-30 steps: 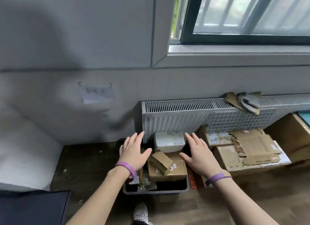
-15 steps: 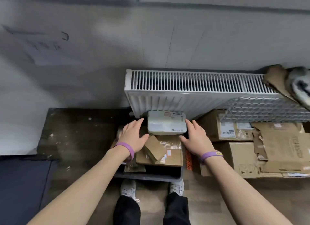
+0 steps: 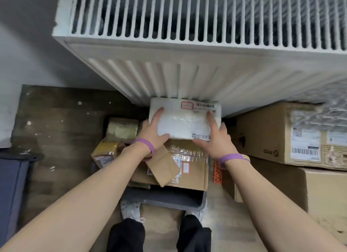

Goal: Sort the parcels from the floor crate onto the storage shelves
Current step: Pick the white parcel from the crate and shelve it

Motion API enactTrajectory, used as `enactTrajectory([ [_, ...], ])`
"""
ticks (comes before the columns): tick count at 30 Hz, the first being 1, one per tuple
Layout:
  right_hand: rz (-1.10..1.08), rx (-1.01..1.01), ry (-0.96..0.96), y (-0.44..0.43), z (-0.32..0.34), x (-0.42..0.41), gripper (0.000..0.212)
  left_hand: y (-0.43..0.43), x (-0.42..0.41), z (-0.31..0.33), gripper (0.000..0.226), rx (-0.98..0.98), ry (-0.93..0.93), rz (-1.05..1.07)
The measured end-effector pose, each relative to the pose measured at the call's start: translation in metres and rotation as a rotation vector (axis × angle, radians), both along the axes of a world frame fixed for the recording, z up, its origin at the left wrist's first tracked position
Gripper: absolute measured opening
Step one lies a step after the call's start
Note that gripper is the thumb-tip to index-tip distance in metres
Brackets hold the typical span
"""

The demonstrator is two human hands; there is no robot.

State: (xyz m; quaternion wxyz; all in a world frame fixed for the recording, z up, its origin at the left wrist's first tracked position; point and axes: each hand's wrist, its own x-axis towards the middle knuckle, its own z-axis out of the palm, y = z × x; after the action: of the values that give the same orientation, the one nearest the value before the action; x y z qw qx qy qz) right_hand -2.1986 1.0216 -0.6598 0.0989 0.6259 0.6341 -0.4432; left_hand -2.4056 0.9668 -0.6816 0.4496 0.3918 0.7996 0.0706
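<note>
Left hand (image 3: 153, 133) grips the 9 o'clock end of the white parcel (image 3: 185, 120), fingers over the top face and thumb tucked under the near edge. Right hand (image 3: 216, 139) does the same at the 3 o'clock end, forefinger on top and thumb along the near edge. Both hands clamp the one parcel between them.

The parcel sits at 12 o'clock of the grey crate (image 3: 165, 198), its far edge just under the radiator (image 3: 187, 64). I cannot tell whether it is already lifted or rests on the brown box (image 3: 189, 169) below it.

Step, as I judge it: picking the top parcel out of the crate.

In the crate: the brown box, a small tilted cardboard packet (image 3: 163, 167) at 6 o'clock of the left hand, and two taped bundles at 9 o'clock. Large cartons (image 3: 272, 131) stand at 3 o'clock.

Next move calls for drawing the parcel toward 6 o'clock and up, clear of the radiator, then turning to find the shelves, which are not in view.
</note>
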Motion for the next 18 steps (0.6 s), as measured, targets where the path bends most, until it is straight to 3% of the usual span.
enactTrajectory([
  [3,-0.141,0.001,0.170,-0.003,-0.012,0.003,0.090,-0.005,0.006,-0.006,0.081,0.095,-0.034,0.103],
  [7,-0.187,0.083,0.252,-0.019,0.010,0.013,0.081,-0.019,0.011,0.017,0.081,0.157,-0.061,0.121],
  [18,-0.190,0.321,0.254,-0.062,0.201,0.033,0.076,-0.054,0.040,0.209,0.078,0.297,-0.066,0.136],
])
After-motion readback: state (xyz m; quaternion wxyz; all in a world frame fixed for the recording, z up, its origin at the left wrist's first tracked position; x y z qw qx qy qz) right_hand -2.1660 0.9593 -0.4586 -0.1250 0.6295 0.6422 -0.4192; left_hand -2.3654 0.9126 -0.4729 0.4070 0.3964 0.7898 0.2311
